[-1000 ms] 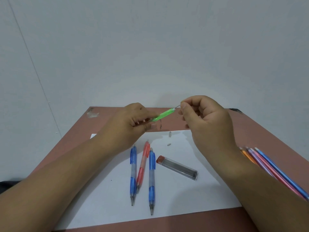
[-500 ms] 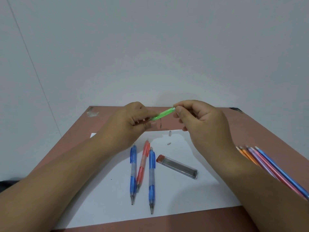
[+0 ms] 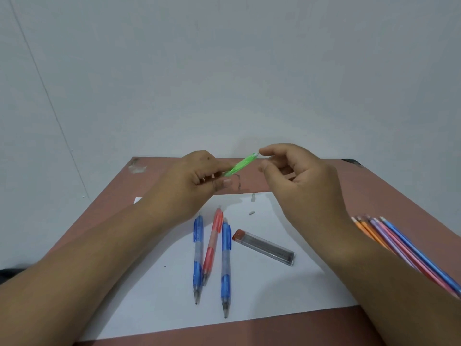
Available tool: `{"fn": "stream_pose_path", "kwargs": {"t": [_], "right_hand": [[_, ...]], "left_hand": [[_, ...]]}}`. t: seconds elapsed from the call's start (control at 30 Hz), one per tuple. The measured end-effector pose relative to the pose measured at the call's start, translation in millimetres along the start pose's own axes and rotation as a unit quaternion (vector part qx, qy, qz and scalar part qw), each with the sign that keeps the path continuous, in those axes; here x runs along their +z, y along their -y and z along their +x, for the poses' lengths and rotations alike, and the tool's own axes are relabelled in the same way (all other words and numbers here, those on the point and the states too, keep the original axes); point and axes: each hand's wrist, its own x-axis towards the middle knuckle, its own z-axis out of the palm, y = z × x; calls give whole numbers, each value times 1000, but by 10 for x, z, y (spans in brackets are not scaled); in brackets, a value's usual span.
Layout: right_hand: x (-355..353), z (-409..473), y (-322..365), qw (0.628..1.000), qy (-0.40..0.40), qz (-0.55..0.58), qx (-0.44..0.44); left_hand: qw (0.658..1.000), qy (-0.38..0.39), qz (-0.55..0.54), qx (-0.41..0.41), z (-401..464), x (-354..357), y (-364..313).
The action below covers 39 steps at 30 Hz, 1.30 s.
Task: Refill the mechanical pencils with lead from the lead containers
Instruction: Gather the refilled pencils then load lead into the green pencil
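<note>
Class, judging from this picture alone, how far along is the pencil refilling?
Done: cannot tell. In hand: the left hand grips the green pencil, the right hand at its open end. Left: two blue pencils, the red pencil, two caps off, beside the lead container.

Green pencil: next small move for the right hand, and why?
Probably reach down for one of the small white caps on the paper and refit it. The left hand grips the green pencil with its open end up; the right hand is at that end, fingers loosely parted, and no lead is visible.
</note>
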Motion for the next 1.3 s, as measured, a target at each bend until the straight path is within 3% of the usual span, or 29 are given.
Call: {"fn": "stream_pose_path", "kwargs": {"t": [0.23,0.43,0.6,0.97,1.3], "right_hand": [[10,3,0,1000,7,-15,-5],[33,38,-46,995,24,61,75],[11,47,-95,996,15,-19,84],[26,4,-119,940,241,-222,97],[86,25,-225,924,274,-253,88]], "left_hand": [[1000,7,15,3,-3,-13,-21],[1000,5,17,4,-2,-7,20],[1000,7,23,-20,6,3,56],[999,-36,-4,-16,26,53,221],[999,-32,-11,-21,24,54,203]]}}
